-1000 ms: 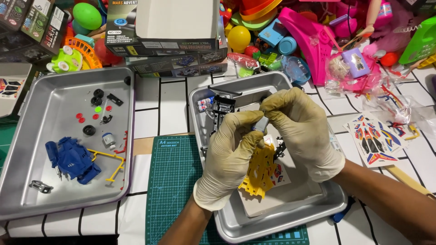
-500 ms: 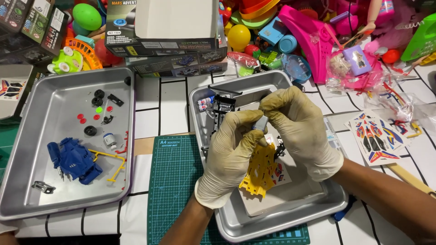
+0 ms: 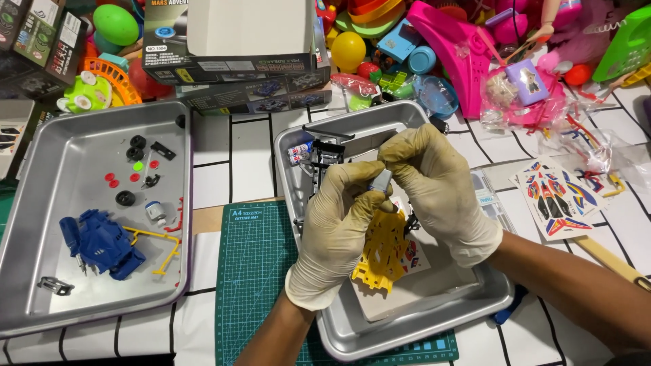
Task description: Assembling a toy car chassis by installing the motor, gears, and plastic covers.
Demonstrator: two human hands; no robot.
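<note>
My left hand [image 3: 339, 224] and right hand [image 3: 441, 190] both pinch the small grey part [image 3: 382, 181] between fingertips, above the steel tray [image 3: 352, 339].

- Your left hand [image 3: 337, 227] wears a pale glove and comes up from the bottom edge, with the bare forearm below it and the wrist nearly straight.
- Its fingers curl inward and the thumb and forefinger close to a pinch at the top.
- Your right hand [image 3: 437, 190], gloved the same way, enters from the lower right, its bare forearm running off to the corner.
- That hand arches over, knuckles up, with the fingers bent down and the fingertips drawn together in a pinch.
- The two pinches meet tip to tip in the middle, so your hands touch at the fingertips.
- Your right hand sits slightly higher than your left.
</note>
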